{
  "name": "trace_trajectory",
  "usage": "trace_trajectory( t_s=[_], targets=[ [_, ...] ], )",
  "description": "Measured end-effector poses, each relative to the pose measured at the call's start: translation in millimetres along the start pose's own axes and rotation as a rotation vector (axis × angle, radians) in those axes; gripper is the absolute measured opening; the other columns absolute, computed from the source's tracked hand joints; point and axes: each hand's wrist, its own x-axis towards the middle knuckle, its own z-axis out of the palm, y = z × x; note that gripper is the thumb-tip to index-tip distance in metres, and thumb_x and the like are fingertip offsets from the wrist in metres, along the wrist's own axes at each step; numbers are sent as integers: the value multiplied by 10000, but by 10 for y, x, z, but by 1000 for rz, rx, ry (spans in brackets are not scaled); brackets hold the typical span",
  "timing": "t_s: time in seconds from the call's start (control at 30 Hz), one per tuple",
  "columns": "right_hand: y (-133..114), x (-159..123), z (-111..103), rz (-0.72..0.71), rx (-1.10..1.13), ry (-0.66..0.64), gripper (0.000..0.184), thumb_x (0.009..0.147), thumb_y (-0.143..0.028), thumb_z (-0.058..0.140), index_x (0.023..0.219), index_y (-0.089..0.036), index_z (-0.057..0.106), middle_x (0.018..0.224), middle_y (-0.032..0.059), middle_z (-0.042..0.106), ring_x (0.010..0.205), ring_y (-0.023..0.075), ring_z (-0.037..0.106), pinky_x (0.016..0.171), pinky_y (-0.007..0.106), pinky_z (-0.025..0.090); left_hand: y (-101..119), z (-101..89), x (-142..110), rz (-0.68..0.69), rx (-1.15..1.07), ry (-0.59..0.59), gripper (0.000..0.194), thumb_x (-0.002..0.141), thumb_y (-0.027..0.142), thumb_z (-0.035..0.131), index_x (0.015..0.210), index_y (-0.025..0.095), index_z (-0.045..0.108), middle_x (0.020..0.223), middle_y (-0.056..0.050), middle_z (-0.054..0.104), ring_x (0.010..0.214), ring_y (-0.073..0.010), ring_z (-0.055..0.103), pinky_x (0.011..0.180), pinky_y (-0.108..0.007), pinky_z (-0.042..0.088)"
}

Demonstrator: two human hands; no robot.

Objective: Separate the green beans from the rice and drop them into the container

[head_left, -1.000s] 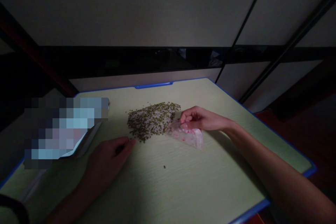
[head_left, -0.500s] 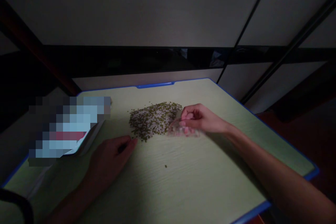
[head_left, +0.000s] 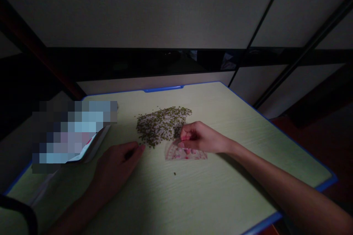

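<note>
A loose pile of small green beans mixed with pale grains (head_left: 162,125) lies spread on the pale tabletop. My right hand (head_left: 195,137) pinches a clear protractor (head_left: 172,152) with red markings, just at the pile's near right side. The protractor's straight edge faces me, and my fingers cover part of its curved side. At the pile's near left edge rests my left hand (head_left: 118,159), its fingers curled in and thumb close to the index finger. Nothing shows in its grip. One single bean (head_left: 174,173) sits apart, nearer to me than the protractor.
A device with a lit, blurred-out screen (head_left: 74,136) leans at the table's left side. The tabletop (head_left: 220,183) has a blue rim and a blue handle (head_left: 164,89) at its far edge. Pale cabinet panels (head_left: 138,11) stand behind it.
My right hand has moved toward me and slightly left with the protractor, which now shows more clearly below the pile's right side. My left hand has stayed in place.
</note>
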Motion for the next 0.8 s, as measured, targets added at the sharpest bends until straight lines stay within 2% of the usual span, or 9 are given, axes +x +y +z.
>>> trace_trajectory(
  t_s=[0.2, 0.33, 0.4, 0.53, 0.67, 0.8],
  targets=[
    [7, -11, -180, -19, -130, 142, 260, 711, -319, 629, 613, -157, 451, 509, -25, 516, 455, 63, 429, 434, 188, 307, 19, -7, 4, 12, 2, 4, 363, 721, 457, 339, 463, 205, 377, 442, 34, 387, 477, -134, 421, 484, -250, 245],
    [-15, -43, -288, -9, -77, 148, 252, 705, -321, 631, 624, -148, 465, 525, -21, 537, 465, 63, 444, 452, 195, 318, 23, 1, 2, 17, 16, 5, 367, 731, 453, 320, 478, 199, 396, 456, 34, 405, 499, -132, 431, 492, -245, 245],
    [-20, -58, -313, -1, -38, 89, 242, 702, -309, 629, 635, -147, 462, 531, -24, 550, 454, 56, 441, 448, 191, 316, 17, 8, 0, 16, 14, 11, 371, 733, 458, 318, 475, 199, 378, 454, 38, 392, 497, -127, 426, 492, -244, 239],
    [-12, -80, -273, 70, -36, -118, 202, 712, -255, 613, 654, -155, 448, 519, -36, 558, 404, 39, 416, 408, 177, 306, 9, 12, -12, 26, 2, 21, 363, 730, 454, 327, 470, 201, 345, 451, 43, 368, 491, -123, 413, 493, -245, 229],
    [-21, -96, -114, 90, -66, -228, 186, 695, -226, 636, 662, -143, 473, 476, -60, 496, 405, 43, 422, 395, 170, 315, 24, 7, -27, 40, 5, 28, 359, 731, 443, 333, 465, 202, 340, 447, 45, 352, 492, -119, 399, 498, -245, 223],
    [-75, -112, 80, 66, -56, -319, 181, 699, -210, 635, 653, -140, 474, 507, -53, 505, 436, 42, 444, 401, 161, 332, 31, 13, -25, 63, 3, 29, 349, 735, 433, 340, 474, 201, 347, 457, 45, 364, 498, -116, 398, 501, -246, 217]
  ],
)
